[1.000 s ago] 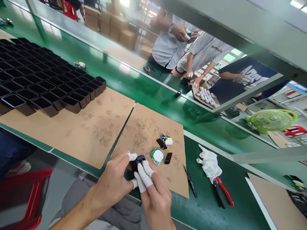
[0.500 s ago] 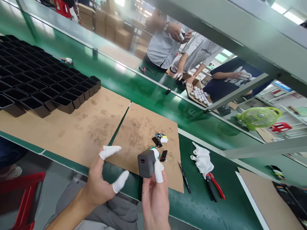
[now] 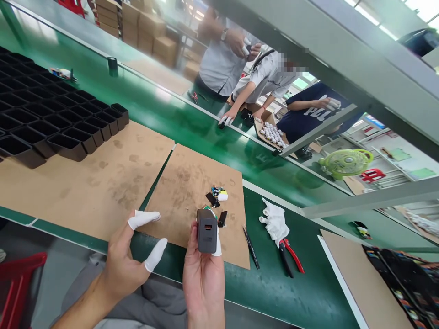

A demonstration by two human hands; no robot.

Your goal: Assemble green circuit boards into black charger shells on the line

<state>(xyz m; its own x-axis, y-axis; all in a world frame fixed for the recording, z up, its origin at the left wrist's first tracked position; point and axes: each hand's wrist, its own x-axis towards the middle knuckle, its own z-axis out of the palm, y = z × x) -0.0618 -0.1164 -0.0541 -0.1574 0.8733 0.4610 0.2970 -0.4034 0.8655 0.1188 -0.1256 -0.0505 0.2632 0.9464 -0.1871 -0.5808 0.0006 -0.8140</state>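
Note:
My right hand (image 3: 204, 278) grips a dark grey charger housing (image 3: 207, 237), its end with a small USB slot turned up toward me. A white finger cot shows behind the housing. To its left, my left hand (image 3: 132, 256) holds nothing, thumb and forefinger spread apart in white finger cots. Just beyond the housing, on the cardboard sheet (image 3: 185, 178), lies a small circuit board (image 3: 219, 192) with a white and yellow part. Two small black pieces lie near it, one of them a flat black piece (image 3: 222, 218). A bit of green board is partly hidden behind the housing.
Rows of black open cases (image 3: 65, 123) stand at the left. Right of the cardboard lie a black pen (image 3: 252, 249), white gloves (image 3: 275, 221) and red-and-black pliers (image 3: 290, 258). A metal beam (image 3: 308, 68) crosses overhead. Co-workers stand across the bench.
My right hand has turned the charger housing so its slotted end faces me more squarely. The left hand stays spread. The view has shifted, and a co-worker's hand across the bench has reached forward.

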